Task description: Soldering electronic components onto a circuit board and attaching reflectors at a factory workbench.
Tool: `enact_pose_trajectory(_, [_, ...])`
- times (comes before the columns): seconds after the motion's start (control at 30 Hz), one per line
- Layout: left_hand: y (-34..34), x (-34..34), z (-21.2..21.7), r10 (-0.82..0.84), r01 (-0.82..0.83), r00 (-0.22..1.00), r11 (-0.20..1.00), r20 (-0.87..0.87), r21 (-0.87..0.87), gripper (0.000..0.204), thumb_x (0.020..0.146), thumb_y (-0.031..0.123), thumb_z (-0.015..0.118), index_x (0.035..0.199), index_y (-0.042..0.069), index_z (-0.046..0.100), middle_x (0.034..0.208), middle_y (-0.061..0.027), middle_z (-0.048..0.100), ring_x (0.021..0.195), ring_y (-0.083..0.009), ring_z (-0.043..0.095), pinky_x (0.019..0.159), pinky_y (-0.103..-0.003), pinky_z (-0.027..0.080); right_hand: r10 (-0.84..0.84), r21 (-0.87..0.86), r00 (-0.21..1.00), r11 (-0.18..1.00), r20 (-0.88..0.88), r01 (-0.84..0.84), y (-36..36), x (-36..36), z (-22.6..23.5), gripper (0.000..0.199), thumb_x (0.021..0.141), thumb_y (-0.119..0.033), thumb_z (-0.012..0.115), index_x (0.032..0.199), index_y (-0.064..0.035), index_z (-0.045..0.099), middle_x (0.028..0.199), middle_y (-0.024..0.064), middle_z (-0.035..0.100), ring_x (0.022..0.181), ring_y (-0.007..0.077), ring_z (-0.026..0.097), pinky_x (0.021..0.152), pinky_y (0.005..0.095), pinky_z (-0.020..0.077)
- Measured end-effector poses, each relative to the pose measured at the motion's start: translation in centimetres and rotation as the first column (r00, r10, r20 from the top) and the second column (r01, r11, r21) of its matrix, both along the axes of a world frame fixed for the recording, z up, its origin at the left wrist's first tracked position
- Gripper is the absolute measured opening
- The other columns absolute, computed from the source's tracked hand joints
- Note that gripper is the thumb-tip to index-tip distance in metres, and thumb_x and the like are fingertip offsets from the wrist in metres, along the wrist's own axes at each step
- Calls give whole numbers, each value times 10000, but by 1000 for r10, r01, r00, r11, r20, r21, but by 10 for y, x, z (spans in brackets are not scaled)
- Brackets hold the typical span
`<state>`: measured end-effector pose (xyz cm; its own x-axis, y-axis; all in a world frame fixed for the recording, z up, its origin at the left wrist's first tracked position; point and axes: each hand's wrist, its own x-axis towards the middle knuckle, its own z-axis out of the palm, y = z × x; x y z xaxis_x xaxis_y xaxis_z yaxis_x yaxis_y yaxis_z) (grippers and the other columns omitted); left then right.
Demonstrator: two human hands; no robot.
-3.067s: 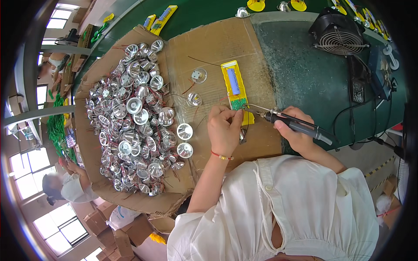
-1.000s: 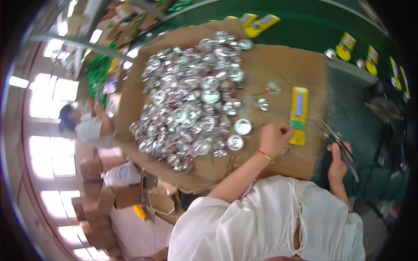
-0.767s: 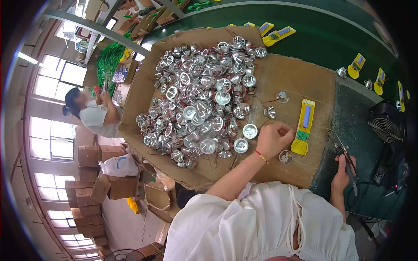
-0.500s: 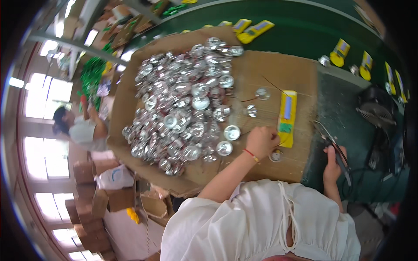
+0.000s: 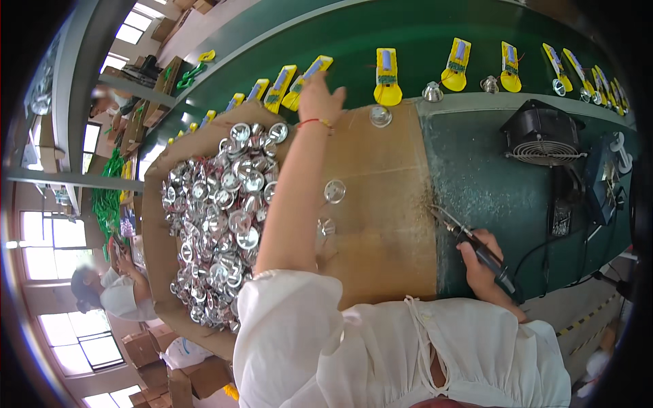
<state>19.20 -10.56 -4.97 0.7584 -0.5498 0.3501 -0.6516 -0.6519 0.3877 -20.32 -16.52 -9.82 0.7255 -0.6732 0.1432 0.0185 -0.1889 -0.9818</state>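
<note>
My left hand (image 5: 321, 102) reaches far over the cardboard to the green belt. Its thumb stands apart from the fingers, which touch or hover over a yellow housing (image 5: 294, 98) with a green circuit board and lilac cell. Just right of it lies another such yellow housing (image 5: 386, 78), with a silver reflector cup (image 5: 381, 116) below. My right hand (image 5: 483, 262) is closed around a black-handled soldering iron (image 5: 484, 255), its thin metal tip pointing up and left over the cardboard's edge. Two reflector cups, one clear-rimmed (image 5: 334, 192) and one on its side (image 5: 326, 227), rest on the cardboard sheet (image 5: 381, 251).
A large carton (image 5: 158, 272) heaped with reflector cups (image 5: 224, 217) stands left. More yellow housings (image 5: 456, 64) line the belt (image 5: 422, 41). At right are a black fan (image 5: 544, 136), a grey box-shaped device (image 5: 605, 180) and cables. A person (image 5: 115, 285) works at far left.
My left hand has left the cardboard and stretched forward to the belt. The yellow housing once beside it is gone from the cardboard. The soldering iron stays in my right hand; the view has shifted.
</note>
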Motion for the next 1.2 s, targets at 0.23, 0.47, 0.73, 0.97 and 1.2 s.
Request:
enact_pose_trajectory(0.23, [16, 65, -24, 367, -336, 928, 763, 58, 552, 401, 755, 141, 611, 1118, 87, 447, 1100, -153, 528, 1041, -312, 540, 880, -439, 399, 96, -141, 991, 987, 93, -82, -6, 9, -1, 170, 720, 10, 643, 855, 15, 540, 758, 125, 577, 670, 236, 551, 626, 315, 441])
enact_pose_trajectory(0.47, [26, 15, 19, 148, -83, 983, 881, -105, 466, 554, 621, 280, 700, 1074, 70, 462, 976, -158, 567, 921, -316, 575, 796, -387, 471, 108, -128, 990, 987, 93, -96, -8, 11, 2, 160, 723, 1, 644, 849, 12, 546, 770, 133, 574, 672, 242, 549, 619, 314, 444])
enact_pose_trajectory(0.73, [95, -193, 22, 57, -1, 951, 983, -305, 181, 645, 647, 370, 712, 1127, 69, 403, 904, -169, 571, 751, -323, 601, 631, -401, 486, 15, -50, 1000, 999, 7, -15, -3, 7, -3, 139, 764, -43, 631, 854, 12, 542, 772, 107, 578, 645, 167, 548, 602, 263, 434])
enact_pose_trajectory(0.97, [121, -165, -4, 300, -286, 953, 941, -51, 181, 340, 769, 335, 634, 966, 70, 559, 604, -96, 602, 570, -290, 594, 549, -393, 466, -54, -62, 998, 997, 35, 56, 5, 5, 2, 144, 794, -94, 624, 850, 11, 545, 704, 68, 605, 628, 119, 570, 580, 227, 437])
enact_pose_trajectory(1.2, [132, -192, -11, -119, 130, 992, 889, -52, 440, 116, 763, 198, 588, 812, 98, 555, 1058, -115, 544, 852, -293, 551, 715, -396, 462, -90, -84, 996, 992, 11, 91, 5, 1, 1, 155, 804, -112, 620, 871, 13, 556, 709, 61, 618, 639, 102, 571, 586, 218, 441])
